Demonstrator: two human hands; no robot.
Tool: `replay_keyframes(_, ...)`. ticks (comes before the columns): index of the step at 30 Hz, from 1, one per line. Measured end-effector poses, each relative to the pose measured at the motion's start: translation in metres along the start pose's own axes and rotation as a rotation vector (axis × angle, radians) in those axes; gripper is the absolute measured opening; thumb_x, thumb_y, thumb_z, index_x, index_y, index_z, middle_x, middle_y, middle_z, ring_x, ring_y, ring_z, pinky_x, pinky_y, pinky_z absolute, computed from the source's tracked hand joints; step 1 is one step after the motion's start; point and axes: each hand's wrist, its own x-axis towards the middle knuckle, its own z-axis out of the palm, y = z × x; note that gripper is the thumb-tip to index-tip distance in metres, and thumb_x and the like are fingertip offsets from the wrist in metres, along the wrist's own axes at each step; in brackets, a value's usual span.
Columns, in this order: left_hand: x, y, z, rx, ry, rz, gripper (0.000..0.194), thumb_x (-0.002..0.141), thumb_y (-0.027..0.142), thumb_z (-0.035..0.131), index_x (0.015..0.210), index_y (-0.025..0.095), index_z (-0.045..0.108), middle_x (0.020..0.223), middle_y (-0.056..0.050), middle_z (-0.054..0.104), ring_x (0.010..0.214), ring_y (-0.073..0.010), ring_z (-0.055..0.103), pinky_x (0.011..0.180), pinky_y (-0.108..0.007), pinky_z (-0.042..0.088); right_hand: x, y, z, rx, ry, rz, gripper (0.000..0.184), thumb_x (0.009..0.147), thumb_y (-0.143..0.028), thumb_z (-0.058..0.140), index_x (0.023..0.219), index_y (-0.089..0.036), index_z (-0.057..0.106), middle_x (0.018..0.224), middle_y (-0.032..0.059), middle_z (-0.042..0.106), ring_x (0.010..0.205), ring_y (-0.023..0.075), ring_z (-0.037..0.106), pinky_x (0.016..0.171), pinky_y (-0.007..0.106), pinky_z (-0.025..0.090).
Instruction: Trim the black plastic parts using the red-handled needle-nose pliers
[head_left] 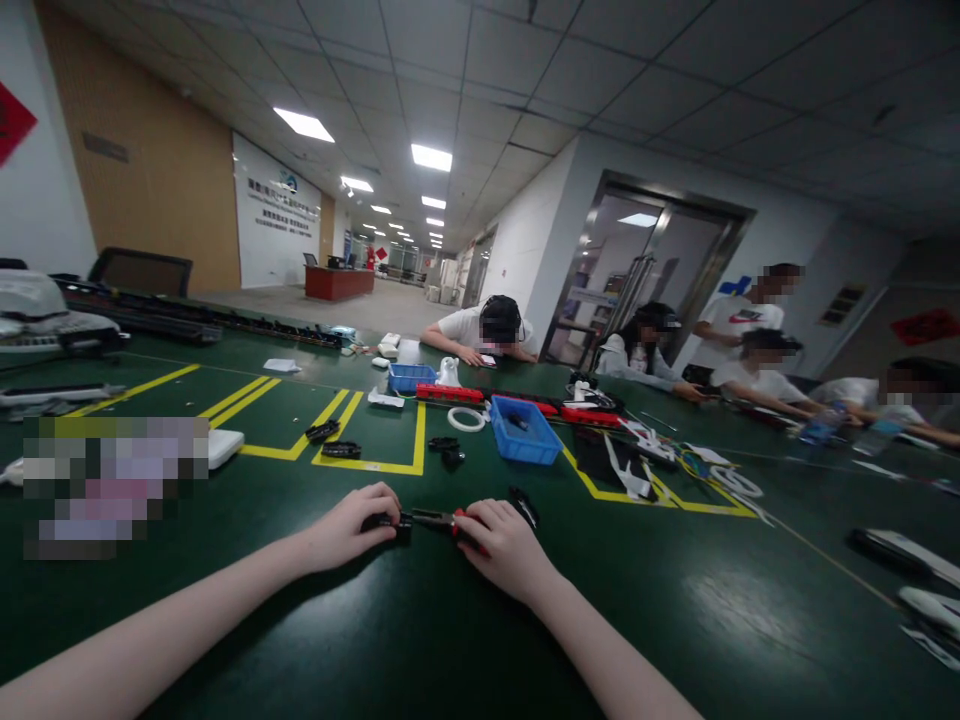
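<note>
My left hand (358, 525) is closed around a small black part (401, 522) just above the green table (360, 640). From the right, my right hand (501, 548) grips a pair of pliers (439, 518) with red handles and dark jaws. The jaw tips point left and meet the black part or lie right beside it; I cannot tell whether they clamp it. Another black piece (525, 506) lies just beyond my right hand. More small black parts (447, 448) rest farther forward, near a yellow tape outline (367, 466).
A blue tray (525, 432) with dark bits inside stands ahead, beside a white ring (466, 419) and a red bar (450, 393). Black sheets, cables (735, 482) and white pieces lie to the right. A person (495, 325) leans on the far edge; several others sit or stand rightward.
</note>
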Motion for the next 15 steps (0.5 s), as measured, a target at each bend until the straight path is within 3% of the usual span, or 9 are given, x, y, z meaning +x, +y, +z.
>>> replay_keyframes(8,-0.001,0.003,-0.002,-0.051,0.019,-0.044,0.012,0.09,0.029,0.062,0.097,0.019,0.062,0.109,-0.005,0.061,0.102,-0.0212,0.059,0.093,-0.037,0.046,-0.005,0.013,-0.007,0.131,-0.114,0.213,0.062,0.081,-0.045,0.068,0.137,-0.021,0.053,0.135,0.0138,0.058,0.123,0.0288,0.055,0.102,0.045,0.045)
replay_keyframes(15,-0.001,-0.001,-0.003,-0.087,0.059,-0.061,0.016,0.085,0.031,0.069,0.084,0.017,0.06,0.105,-0.005,0.063,0.097,-0.0198,0.061,0.089,-0.035,0.048,-0.004,0.016,-0.002,0.169,-0.167,0.315,0.058,0.083,-0.051,0.064,0.131,-0.019,0.057,0.125,0.0129,0.062,0.115,0.0288,0.059,0.097,0.046,0.049)
